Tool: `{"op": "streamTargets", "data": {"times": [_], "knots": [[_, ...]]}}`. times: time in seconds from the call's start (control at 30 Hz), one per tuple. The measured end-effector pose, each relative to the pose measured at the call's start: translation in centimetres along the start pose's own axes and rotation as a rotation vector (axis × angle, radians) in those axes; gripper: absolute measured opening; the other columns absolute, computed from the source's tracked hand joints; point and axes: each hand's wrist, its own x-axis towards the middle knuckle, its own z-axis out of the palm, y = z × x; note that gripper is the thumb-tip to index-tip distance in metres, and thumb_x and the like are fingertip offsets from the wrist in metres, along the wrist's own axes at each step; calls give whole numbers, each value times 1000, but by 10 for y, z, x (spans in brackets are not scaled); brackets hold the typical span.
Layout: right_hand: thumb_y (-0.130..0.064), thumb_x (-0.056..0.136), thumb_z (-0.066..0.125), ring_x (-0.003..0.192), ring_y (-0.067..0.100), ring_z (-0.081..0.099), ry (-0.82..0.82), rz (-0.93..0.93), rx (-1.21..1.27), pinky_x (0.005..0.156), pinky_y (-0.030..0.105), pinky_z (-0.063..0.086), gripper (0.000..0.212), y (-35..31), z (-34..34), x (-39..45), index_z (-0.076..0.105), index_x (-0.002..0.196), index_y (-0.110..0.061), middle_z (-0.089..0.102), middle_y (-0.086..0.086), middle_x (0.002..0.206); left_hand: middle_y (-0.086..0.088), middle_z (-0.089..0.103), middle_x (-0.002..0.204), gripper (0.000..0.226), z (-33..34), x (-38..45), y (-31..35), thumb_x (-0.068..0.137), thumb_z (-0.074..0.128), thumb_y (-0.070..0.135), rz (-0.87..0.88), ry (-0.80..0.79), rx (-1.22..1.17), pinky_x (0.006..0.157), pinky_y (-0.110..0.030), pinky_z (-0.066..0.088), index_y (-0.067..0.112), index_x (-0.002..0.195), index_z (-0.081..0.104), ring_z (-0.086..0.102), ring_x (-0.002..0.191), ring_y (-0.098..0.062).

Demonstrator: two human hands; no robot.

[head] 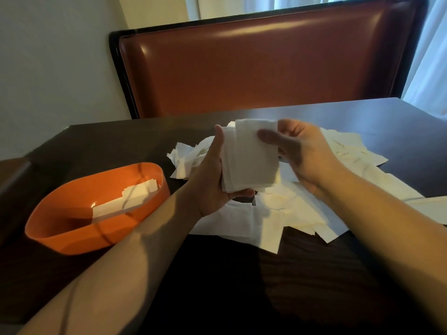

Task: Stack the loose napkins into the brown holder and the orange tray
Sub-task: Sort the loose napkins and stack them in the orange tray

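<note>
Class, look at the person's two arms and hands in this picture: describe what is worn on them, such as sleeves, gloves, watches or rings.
Both forearms are bare as far as the frame shows: no sleeves in view. The left hand and right hand wear no gloves. No watch, bracelet or ring shows on either.

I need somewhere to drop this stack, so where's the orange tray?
The orange tray sits on the dark table at lower left, beside the left forearm, left of the loose napkins.
</note>
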Motion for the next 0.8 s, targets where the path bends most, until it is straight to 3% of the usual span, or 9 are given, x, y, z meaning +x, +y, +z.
{"op": "streamTargets", "data": {"times": [0.07,0.2,0.4,0.6,0.7,0.8], "knots": [[-17,89,71,81,9,68,61,14,-20,67,24,57,14,10,4,2,69,100,-8,72,-2,90,-6,73,90,68,-1,1,-1,92,18,72,19,22,26,58,-31,57,24,118,58,71,76,-19],[-13,88,72,70,1,64,79,-7,-12,63,19,54,9,16,8,2,68,92,-5,69,-5,79,-3,74,84,59,-1,2,-2,94,22,69,24,72,63,59,-32,58,26,114,57,72,72,-16],[-17,89,71,82,8,67,140,-31,20,64,22,56,12,15,9,1,68,98,-9,70,0,92,-5,74,86,64,0,1,-2,93,23,70,11,77,69,54,-31,55,23,117,58,72,72,-17],[-19,90,71,72,13,63,81,-1,53,50,27,49,19,17,14,-3,67,99,-2,67,4,86,-5,75,94,54,3,-2,-2,89,35,63,71,7,62,61,-34,58,24,121,56,73,83,-20],[-21,91,69,70,4,64,83,-5,-8,57,23,53,11,12,13,-2,68,93,-10,67,-4,83,-4,75,90,46,3,-4,-1,84,48,51,88,-2,16,62,-35,58,23,120,55,73,82,-21],[-21,90,69,81,11,64,108,-19,-62,74,31,58,4,8,11,-1,70,91,-17,70,-2,90,-6,74,87,41,3,-6,0,83,51,46,116,7,-28,59,-35,58,21,115,58,73,77,-22]]}}
